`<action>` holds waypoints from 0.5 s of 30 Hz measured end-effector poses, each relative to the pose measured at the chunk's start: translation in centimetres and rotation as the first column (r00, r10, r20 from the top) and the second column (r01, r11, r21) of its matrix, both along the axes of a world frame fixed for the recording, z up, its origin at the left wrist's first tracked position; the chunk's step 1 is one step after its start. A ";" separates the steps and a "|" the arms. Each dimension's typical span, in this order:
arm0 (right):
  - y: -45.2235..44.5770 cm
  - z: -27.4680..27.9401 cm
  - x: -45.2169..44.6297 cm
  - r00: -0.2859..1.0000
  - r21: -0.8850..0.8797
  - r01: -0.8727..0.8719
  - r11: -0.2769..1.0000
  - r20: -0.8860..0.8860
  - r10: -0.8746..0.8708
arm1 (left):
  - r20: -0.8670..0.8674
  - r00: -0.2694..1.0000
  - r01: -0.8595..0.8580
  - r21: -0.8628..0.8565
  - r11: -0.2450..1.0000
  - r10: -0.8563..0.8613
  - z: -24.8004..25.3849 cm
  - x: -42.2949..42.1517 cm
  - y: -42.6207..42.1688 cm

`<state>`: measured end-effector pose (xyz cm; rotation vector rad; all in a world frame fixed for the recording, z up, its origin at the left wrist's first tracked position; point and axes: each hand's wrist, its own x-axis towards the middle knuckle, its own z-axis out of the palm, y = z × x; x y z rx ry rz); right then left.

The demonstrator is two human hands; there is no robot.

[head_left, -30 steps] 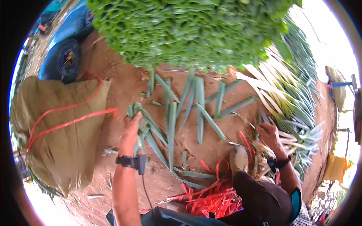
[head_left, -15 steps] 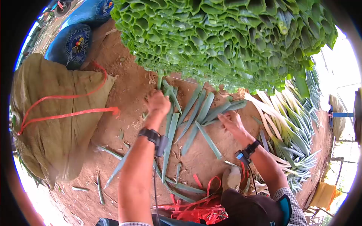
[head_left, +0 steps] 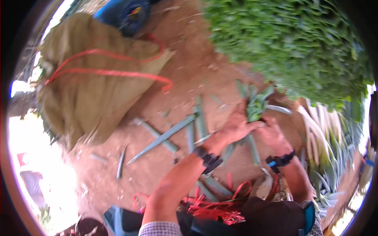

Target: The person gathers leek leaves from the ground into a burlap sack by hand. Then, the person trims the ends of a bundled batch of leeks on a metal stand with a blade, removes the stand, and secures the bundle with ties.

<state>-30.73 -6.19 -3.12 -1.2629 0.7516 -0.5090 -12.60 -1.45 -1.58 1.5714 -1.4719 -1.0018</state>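
Observation:
A bundle of cut green leaves (head_left: 256, 107) is gripped between my two hands, its cut ends facing up. My left hand (head_left: 236, 125) closes round it from the left, and my right hand (head_left: 272, 133) presses against it from the right, the fingers touching or nearly so. Both hands are slightly blurred. Below them, leaf pieces (head_left: 252, 149) hang or lie near the ground. More loose long leaves (head_left: 167, 135) lie crossed on the soil to the left of my hands.
A large stack of green leaves (head_left: 287, 43) fills the upper right. Whitish-stemmed plants (head_left: 330, 145) lie at the right. A tan sack (head_left: 94, 90) with a red strap is at the left, a blue bag (head_left: 132, 17) above it. Red strips (head_left: 216, 210) lie near my legs.
Both hands have come together around a leaf bundle, after reaching separately among the scattered leaves. The view has shifted left, and fewer leaves lie in the middle of the ground.

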 end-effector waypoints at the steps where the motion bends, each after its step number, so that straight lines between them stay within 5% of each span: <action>1: 0.3 1.9 1.6 0.996 0.087 0.027 0.996 0.081 -0.034 | 0.005 1.000 -0.015 -0.047 0.999 0.016 0.2 1.0 0.1; 4: 0.1 3.0 3.3 0.991 0.165 -0.026 0.986 0.133 0.004 | -0.135 0.990 -0.016 0.137 0.991 0.034 5.5 5.0 0.7; 7: 0.8 9.0 5.5 0.965 -0.304 -0.185 0.934 -0.235 0.115 | 0.044 0.998 -0.061 0.222 0.973 0.052 7.5 8.4 2.2; 10: 1.8 9.2 4.3 0.887 -0.361 -0.293 0.885 -0.449 0.111 | 0.263 0.965 -0.129 0.430 0.894 0.013 11.9 15.2 6.8; 11: 2.3 7.7 3.8 0.817 -0.388 -0.318 0.865 -0.575 0.043 | 0.281 0.959 -0.174 0.435 0.884 0.050 10.0 18.5 9.3; 12: 3.5 5.9 3.1 0.690 -0.450 -0.474 0.757 -0.724 0.002 | 0.371 0.928 -0.239 0.543 0.805 0.025 16.0 19.6 11.2; 13: 4.9 3.5 1.6 0.524 -0.453 -0.631 0.630 -0.847 -0.085 | 0.292 0.948 -0.258 0.469 0.845 0.127 16.2 21.7 14.1; 14: 5.6 2.1 0.6 0.477 -0.470 -0.658 0.588 -0.865 -0.158 | 0.332 0.924 -0.358 0.585 0.728 0.187 15.5 24.6 17.4; 15: 6.3 0.7 -0.4 0.427 -0.480 -0.685 0.547 -0.874 -0.232 | 0.236 0.911 -0.402 0.336 0.852 0.337 13.9 27.0 21.5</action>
